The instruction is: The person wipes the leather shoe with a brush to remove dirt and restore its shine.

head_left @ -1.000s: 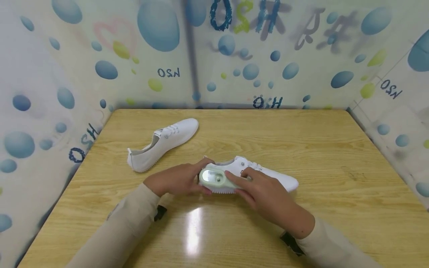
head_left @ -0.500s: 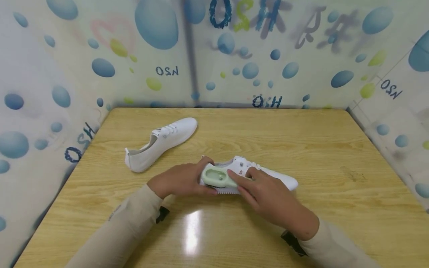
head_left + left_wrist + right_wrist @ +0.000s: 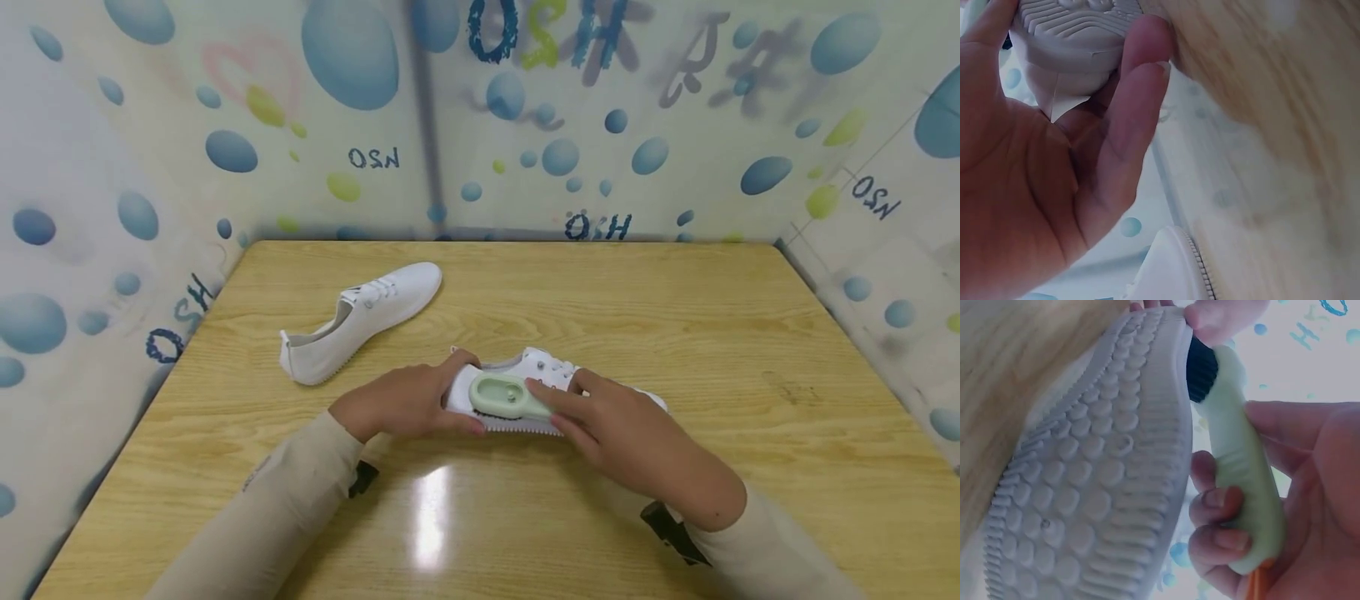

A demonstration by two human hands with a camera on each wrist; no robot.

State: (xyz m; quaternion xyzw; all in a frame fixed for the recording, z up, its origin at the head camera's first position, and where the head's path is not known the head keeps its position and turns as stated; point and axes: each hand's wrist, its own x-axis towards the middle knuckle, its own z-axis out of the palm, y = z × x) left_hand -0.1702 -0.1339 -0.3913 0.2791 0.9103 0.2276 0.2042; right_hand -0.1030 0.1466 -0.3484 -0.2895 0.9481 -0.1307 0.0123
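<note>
The head view showed a white lace-up shoe [image 3: 537, 363] near the middle of the table [image 3: 712, 317], tilted so its ridged sole faced the near side, heel to the left and toe to the right. A pale green brush [image 3: 498, 396], with an oval recess in its back, lay against the shoe's side. The right wrist view showed the sole's rounded studs and the dark bristles [image 3: 1202, 372] (an orange piece [image 3: 1260, 581] stuck out at the handle's end). From above, the right hand [image 3: 630, 429] covered most of the shoe's front and the brush handle; the left hand [image 3: 412, 402] hid part of the heel. The left wrist view cut off the shoe at its top edge. The left arm reached in from the near left, its hand gripping the heel; the right came from the near right, fingers curled round the handle. A second shoe [image 3: 360, 321] rested farther left.
</note>
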